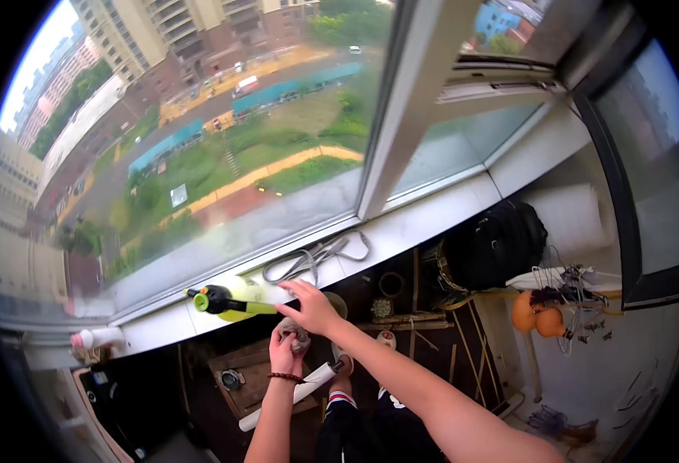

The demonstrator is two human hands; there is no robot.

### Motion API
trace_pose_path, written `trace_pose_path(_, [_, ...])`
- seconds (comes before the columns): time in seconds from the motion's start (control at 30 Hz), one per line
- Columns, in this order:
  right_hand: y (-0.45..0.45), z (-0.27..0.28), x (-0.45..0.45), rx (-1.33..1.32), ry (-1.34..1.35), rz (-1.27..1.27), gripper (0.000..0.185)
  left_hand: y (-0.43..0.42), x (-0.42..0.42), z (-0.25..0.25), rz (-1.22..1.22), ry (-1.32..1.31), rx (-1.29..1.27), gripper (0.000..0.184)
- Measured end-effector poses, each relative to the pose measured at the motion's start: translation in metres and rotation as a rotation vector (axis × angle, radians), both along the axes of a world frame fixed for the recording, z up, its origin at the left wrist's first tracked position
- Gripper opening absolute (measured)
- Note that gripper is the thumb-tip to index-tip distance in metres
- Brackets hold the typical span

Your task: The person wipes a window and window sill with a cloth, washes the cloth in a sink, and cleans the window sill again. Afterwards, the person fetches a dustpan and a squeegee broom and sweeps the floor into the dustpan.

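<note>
A spray bottle [241, 293] with a pale lime body, black head and green nozzle stands on the white windowsill. Its lime lever [259, 308] points toward my right hand [310, 307]. That hand is open, thumb and fingers apart, with its fingertips by the lever's end; whether they touch it I cannot tell. Below it, my left hand [284, 353], with a beaded bracelet on the wrist, is closed around a crumpled grey-brown cloth [295, 336]. A grey strap [312, 258] lies looped on the sill just beyond my right hand.
The window pane [278, 154] rises beyond the sill [424, 208]. A white bottle [99, 337] stands at the sill's left end. Below are a wooden board [239, 374], a white roll [301, 393] and a black bag [501, 243]. Orange gourd-shaped objects [536, 314] hang at right beside an open dark-framed window [640, 193].
</note>
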State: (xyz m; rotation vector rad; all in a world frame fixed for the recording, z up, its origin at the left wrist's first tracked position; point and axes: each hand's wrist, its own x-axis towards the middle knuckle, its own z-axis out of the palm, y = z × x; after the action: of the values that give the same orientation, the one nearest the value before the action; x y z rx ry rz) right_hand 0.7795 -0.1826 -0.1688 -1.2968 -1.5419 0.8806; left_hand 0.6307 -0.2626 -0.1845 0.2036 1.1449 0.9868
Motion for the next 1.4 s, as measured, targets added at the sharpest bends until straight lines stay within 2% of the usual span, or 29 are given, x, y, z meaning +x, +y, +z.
trace_pose_path(0.03, [-0.019,0.004,0.023,-0.152,0.022,0.007,0.058,0.004,0.013,-0.023,-0.026,0.118,0.041,0.041])
trace_pose_path(0.07, [-0.04,0.004,0.046,-0.306,0.047,0.015,0.056,0.009,0.033,-0.023,-0.106,0.157,0.111,0.048])
trace_pose_path(0.13, [-0.064,-0.018,0.081,-0.172,0.079,-0.06,0.049,0.018,0.073,-0.022,-0.395,0.293,0.178,0.054])
trace_pose_path(0.17, [-0.076,-0.023,0.102,-0.414,0.219,-0.079,0.042,0.02,0.09,-0.034,-0.532,0.373,0.266,0.056])
trace_pose_path(0.2, [-0.084,-0.042,0.122,-0.404,0.278,-0.157,0.038,0.024,0.116,-0.02,-0.629,0.349,0.297,0.055])
trace_pose_path(0.27, [-0.096,-0.063,0.161,-0.389,0.356,-0.363,0.033,0.025,0.152,-0.032,-0.689,0.202,0.317,0.052])
trace_pose_path(0.33, [-0.108,-0.067,0.205,-0.572,0.59,-0.493,0.029,0.027,0.186,-0.043,-0.769,0.269,0.39,0.045])
trace_pose_path(0.4, [-0.12,-0.084,0.239,-0.559,0.697,-0.584,0.025,0.031,0.215,-0.049,-0.882,0.373,0.435,0.041])
trace_pose_path(0.47, [-0.129,-0.096,0.263,-0.574,0.886,-0.751,0.026,0.033,0.242,-0.063,-0.961,0.476,0.535,0.04])
trace_pose_path(0.5, [-0.133,-0.098,0.272,-0.548,1.079,-0.725,0.036,0.029,0.251,-0.068,-1.029,0.586,0.633,0.04])
trace_pose_path(0.53, [-0.136,-0.097,0.274,-0.507,1.173,-0.661,0.047,0.025,0.263,-0.074,-1.013,0.593,0.584,0.04])
trace_pose_path(0.6, [-0.14,-0.104,0.272,-0.489,0.974,-0.605,0.053,0.015,0.282,-0.08,-0.936,0.527,0.38,0.039])
trace_pose_path(0.63, [-0.144,-0.119,0.272,-0.493,0.925,-0.596,0.052,0.009,0.291,-0.08,-0.9,0.431,0.374,0.037])
trace_pose_path(0.7, [-0.143,-0.133,0.287,-0.524,0.936,-0.674,0.05,0.003,0.303,-0.085,-0.839,0.219,0.317,0.035])
trace_pose_path(0.73, [-0.142,-0.14,0.295,-0.554,0.944,-0.746,0.048,0.007,0.306,-0.09,-0.843,0.218,0.314,0.035])
trace_pose_path(0.8, [-0.122,-0.151,0.338,-0.456,0.81,-0.786,0.043,0.028,0.307,-0.104,-0.939,0.582,0.741,0.031])
trace_pose_path(0.83, [-0.106,-0.158,0.369,-0.393,0.563,-0.825,0.043,0.042,0.31,-0.11,-0.886,0.715,0.828,0.029])
trace_pose_path(0.87, [-0.082,-0.141,0.403,-0.35,0.495,-0.856,0.045,0.061,0.312,-0.11,-0.869,0.798,0.89,0.026])
trace_pose_path(0.93, [-0.043,-0.174,0.485,-0.138,0.049,-1.016,0.043,0.092,0.319,-0.115,-0.804,0.873,0.916,0.025])
trace_pose_path(0.97, [-0.022,-0.174,0.52,-0.11,-0.19,-1.075,0.043,0.105,0.322,-0.122,-0.773,0.924,0.955,0.024])
trace_pose_path(1.0, [-0.002,-0.157,0.543,-0.145,-0.3,-1.088,0.045,0.116,0.324,-0.129,-0.743,0.971,0.996,0.024])
trace_pose_path(1.03, [0.014,-0.17,0.572,-0.082,-0.495,-1.139,0.046,0.125,0.327,-0.136,-0.725,0.996,1.025,0.023])
trace_pose_path(1.07, [0.029,-0.15,0.586,-0.259,-0.462,-1.151,0.047,0.131,0.328,-0.145,-0.738,1.024,1.027,0.023])
trace_pose_path(1.1, [0.039,-0.164,0.618,-0.162,-0.591,-1.152,0.044,0.134,0.328,-0.15,-0.735,1.058,1.061,0.024])
trace_pose_path(1.13, [0.048,-0.154,0.635,-0.22,-0.612,-1.157,0.038,0.137,0.328,-0.154,-0.729,1.094,1.095,0.025])
trace_pose_path(1.2, [0.062,-0.151,0.668,-0.108,-0.683,-1.154,0.03,0.139,0.327,-0.162,-0.733,1.168,1.145,0.027])
trace_pose_path(1.3, [0.074,-0.157,0.693,-0.166,-0.748,-1.103,0.035,0.143,0.325,-0.168,-0.75,1.3,1.241,0.03])
trace_pose_path(1.37, [0.077,-0.189,0.714,-0.232,-0.785,-0.774,0.046,0.147,0.322,-0.181,-0.767,1.373,1.313,0.036])
trace_pose_path(1.4, [0.08,-0.194,0.715,-0.231,-0.784,-0.769,0.046,0.15,0.321,-0.184,-0.766,1.377,1.308,0.036])
